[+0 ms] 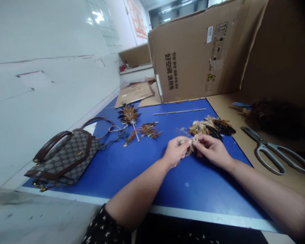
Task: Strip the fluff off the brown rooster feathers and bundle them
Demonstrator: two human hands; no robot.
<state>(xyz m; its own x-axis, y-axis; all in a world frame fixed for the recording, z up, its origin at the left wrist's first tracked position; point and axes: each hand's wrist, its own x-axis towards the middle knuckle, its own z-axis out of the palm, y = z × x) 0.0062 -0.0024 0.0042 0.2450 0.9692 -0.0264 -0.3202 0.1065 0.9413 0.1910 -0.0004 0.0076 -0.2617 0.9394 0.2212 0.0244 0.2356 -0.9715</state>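
Note:
Both my hands meet over the blue table mat (142, 176), fingers pinched together. My left hand (176, 152) is closed on a small tuft of brown and cream feathers (189, 150). The fingertips of my right hand (210, 149) grip the same tuft from the other side. Just beyond them lies a pile of loose feathers (208, 127), pale at one end and black at the other. Farther left, a feather duster (129, 117) with a thin stick rests on the mat, and beside it is a small bunch of brown feathers (149, 130).
A patterned handbag (78, 156) stands at the left by the wall. Large scissors (269, 149) lie at the right on cardboard, near a dark feather bundle (266, 113). A thin stick (180, 111) lies across the mat before a tall cardboard box (193, 64).

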